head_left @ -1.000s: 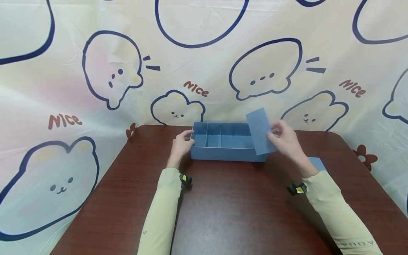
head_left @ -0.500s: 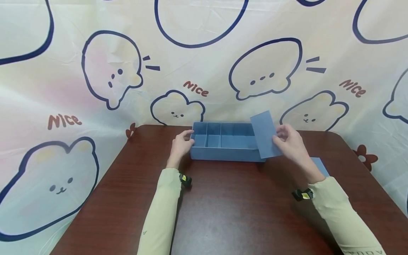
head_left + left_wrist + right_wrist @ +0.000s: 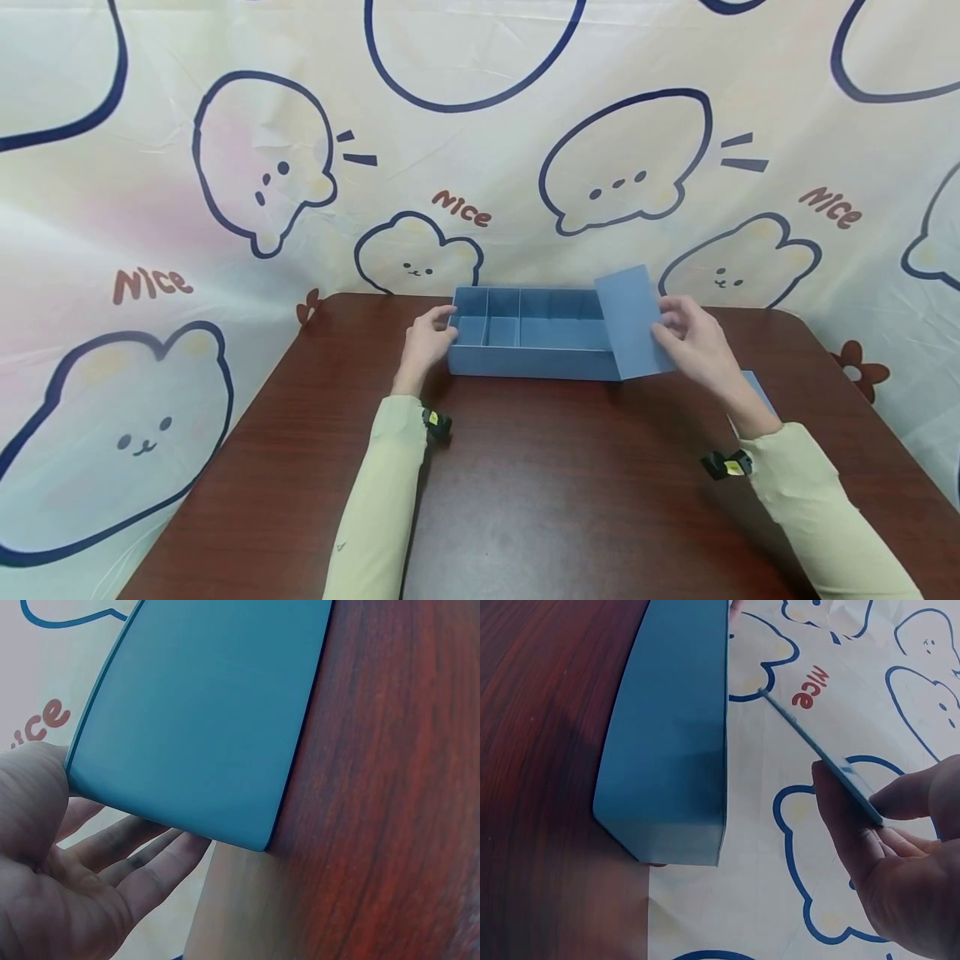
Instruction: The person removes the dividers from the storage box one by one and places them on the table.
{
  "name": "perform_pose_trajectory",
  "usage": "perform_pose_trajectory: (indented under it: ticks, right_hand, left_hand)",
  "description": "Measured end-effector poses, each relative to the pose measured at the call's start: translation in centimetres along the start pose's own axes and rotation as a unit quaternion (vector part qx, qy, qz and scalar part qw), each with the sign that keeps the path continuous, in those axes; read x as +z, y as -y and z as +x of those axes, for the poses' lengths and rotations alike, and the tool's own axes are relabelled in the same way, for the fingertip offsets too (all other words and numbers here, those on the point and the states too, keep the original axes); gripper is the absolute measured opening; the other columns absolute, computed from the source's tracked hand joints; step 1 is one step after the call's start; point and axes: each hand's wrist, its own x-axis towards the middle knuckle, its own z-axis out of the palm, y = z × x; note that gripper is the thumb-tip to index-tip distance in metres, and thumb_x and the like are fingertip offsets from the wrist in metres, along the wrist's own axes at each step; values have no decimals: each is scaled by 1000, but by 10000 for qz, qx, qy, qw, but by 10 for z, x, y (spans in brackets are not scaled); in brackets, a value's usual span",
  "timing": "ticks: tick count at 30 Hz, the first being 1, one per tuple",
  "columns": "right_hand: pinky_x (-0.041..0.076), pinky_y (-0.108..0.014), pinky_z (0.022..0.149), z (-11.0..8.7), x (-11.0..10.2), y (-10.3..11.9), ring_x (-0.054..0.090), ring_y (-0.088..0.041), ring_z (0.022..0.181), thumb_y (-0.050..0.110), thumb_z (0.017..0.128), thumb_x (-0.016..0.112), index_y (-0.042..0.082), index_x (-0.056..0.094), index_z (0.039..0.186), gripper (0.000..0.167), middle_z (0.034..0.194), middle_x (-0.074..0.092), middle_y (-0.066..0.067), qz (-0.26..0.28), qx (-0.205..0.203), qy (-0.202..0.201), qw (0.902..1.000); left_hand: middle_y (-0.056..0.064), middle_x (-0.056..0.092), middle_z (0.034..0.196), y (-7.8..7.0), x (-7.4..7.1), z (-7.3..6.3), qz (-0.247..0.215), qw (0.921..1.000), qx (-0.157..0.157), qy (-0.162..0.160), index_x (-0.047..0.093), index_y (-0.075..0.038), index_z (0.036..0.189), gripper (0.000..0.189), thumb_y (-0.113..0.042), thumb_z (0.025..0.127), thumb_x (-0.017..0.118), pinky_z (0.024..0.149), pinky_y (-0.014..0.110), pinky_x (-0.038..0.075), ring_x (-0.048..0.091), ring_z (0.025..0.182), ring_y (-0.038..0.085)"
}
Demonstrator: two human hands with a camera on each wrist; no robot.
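A long blue divided box (image 3: 532,363) stands at the back of the table, with two small compartments at its left and a longer one beside them. My left hand (image 3: 426,340) touches its left end; in the left wrist view the fingers lie along the end wall and the thumb is at the rim. My right hand (image 3: 699,340) pinches a flat blue rectangular panel (image 3: 634,323) between thumb and fingers. The panel is tilted and covers the box's right end in the head view. Seen edge-on in the right wrist view, the panel (image 3: 821,754) is above the rim.
Another flat blue piece (image 3: 759,390) lies on the brown table (image 3: 540,500) at the right, partly hidden by the right wrist. A cloth with cartoon drawings (image 3: 495,150) hangs right behind the table.
My right hand has moved the panel a little to the right and down, uncovering more of the long compartment. The left hand and the box have stayed in place.
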Motion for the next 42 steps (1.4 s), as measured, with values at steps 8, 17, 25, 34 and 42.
perform_pose_trajectory:
  ticks: [8, 17, 25, 34, 42]
  right_hand:
    - [47, -66, 91, -4, -3, -4, 63, -47, 107, 18, 99, 52, 3, 42, 142, 47, 119, 62, -30, -136, -38, 51, 9999]
    - [50, -58, 87, -10, -12, -6, 64, -46, 104, 16, 97, 56, -4, 45, 134, 44, 117, 61, -31, -164, -75, -38, 9998]
    - [56, -31, 78, -15, -20, -17, 64, -46, 105, 17, 97, 55, -3, 45, 131, 41, 116, 63, -31, -125, 87, -79, 9999]
    - [45, -11, 69, -17, -25, -28, 62, -47, 107, 19, 98, 56, -4, 44, 131, 42, 116, 62, -32, -84, 222, -83, 9997]
    - [45, -13, 69, -18, -27, -38, 60, -45, 108, 20, 98, 55, -4, 43, 131, 43, 117, 60, -31, -199, 327, -26, 9993]
  left_hand:
    - [13, 56, 140, 2, -2, -1, -18, 10000, -25, 16, 54, -30, 138, 47, -19, 92, 55, 90, 45, 53, 57, 123, 32]
    - [14, 58, 138, 2, -3, -2, -21, 9999, -98, 31, 54, -30, 138, 47, -19, 92, 55, 88, 44, 53, 58, 120, 32]
    - [13, 56, 140, -1, -1, -1, -84, 9999, -127, 71, 54, -30, 139, 47, -19, 92, 55, 88, 44, 52, 57, 123, 32]
    - [12, 56, 141, -3, -2, 0, -75, 9998, -149, 104, 54, -30, 139, 47, -20, 93, 55, 88, 42, 53, 57, 121, 31]
    - [11, 55, 141, -2, -1, 1, -79, 9999, -122, 84, 54, -29, 139, 47, -20, 93, 55, 89, 43, 53, 57, 123, 31]
